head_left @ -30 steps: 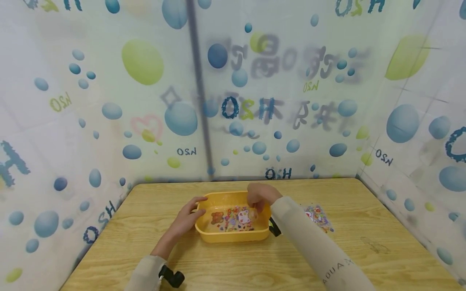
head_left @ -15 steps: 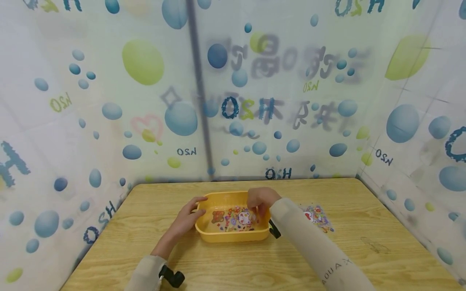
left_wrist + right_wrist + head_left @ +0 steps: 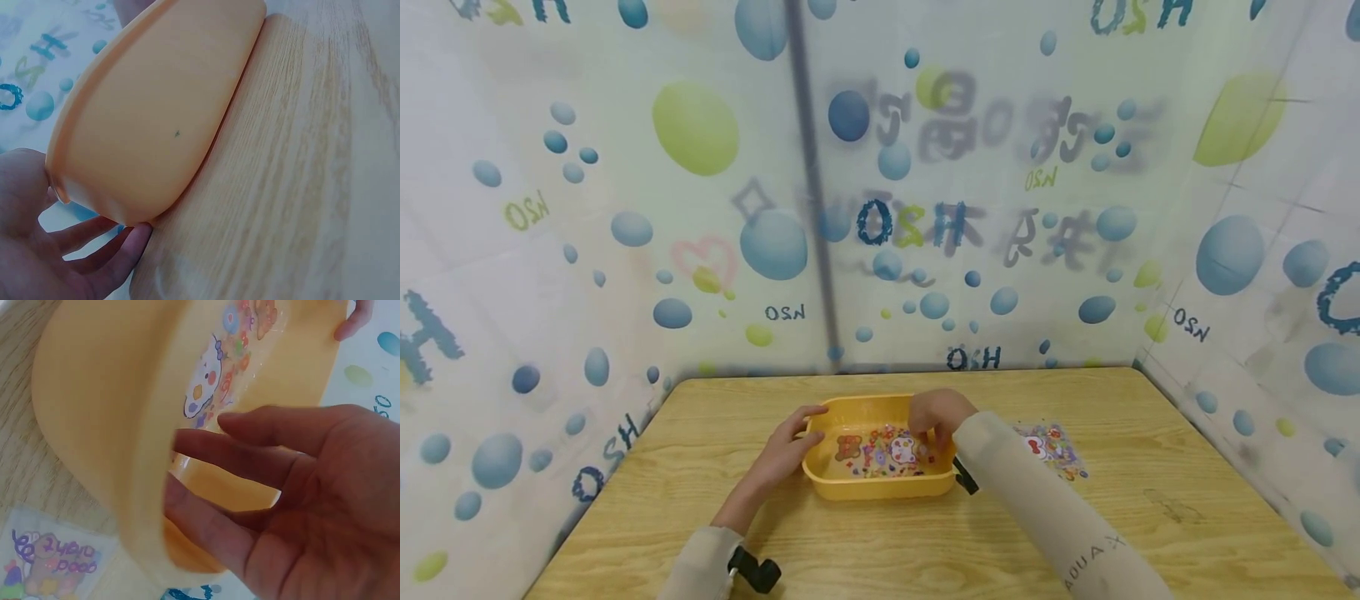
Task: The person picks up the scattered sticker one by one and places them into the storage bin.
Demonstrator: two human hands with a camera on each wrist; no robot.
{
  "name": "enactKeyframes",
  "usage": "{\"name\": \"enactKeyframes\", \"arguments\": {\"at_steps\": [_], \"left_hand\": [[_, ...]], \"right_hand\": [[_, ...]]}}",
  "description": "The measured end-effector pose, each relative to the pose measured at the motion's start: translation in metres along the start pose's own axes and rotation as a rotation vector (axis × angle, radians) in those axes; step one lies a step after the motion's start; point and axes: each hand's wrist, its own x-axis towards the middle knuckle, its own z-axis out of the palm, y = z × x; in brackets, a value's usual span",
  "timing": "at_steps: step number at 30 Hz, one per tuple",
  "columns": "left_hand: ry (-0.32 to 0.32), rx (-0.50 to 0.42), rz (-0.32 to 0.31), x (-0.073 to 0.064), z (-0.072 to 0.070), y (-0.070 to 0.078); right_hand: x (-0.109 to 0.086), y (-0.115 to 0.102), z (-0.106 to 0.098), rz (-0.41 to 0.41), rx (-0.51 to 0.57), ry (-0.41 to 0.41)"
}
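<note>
A yellow plastic basin rests on the wooden table. On its floor lie colourful cartoon stickers, among them a brown bear and a white animal head. My left hand holds the basin's left end, thumb at the rim; the left wrist view has its fingers against the outer wall. My right hand reaches down inside the right end. In the right wrist view its fingers are loosely bent and spread, pointing at the basin floor, with nothing seen between them. The fingertips are partly hidden behind the near rim.
A clear sheet of cartoon stickers lies on the table right of the basin, partly behind the right sleeve. Behind the wooden table hangs a curtain printed with bubbles. Black wrist cameras are strapped to the arms.
My right hand has sunk slightly and shifted a little inside the basin's right end. The bear sticker has moved slightly right. My left hand and the basin stay put.
</note>
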Motion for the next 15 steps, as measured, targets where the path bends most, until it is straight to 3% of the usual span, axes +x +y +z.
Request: {"name": "enactKeyframes", "arguments": {"at_steps": [8, 15], "left_hand": [[0.003, 0.014, 0.005, 0.0002, 0.0009, -0.0014], [0.002, -0.001, 0.002, -0.0007, 0.0001, -0.0006]], "right_hand": [[0.0047, -0.001, 0.0048, 0.017, -0.022, 0.008], [-0.0044, 0.0029, 0.002, -0.093, -0.042, 0.106]]}}
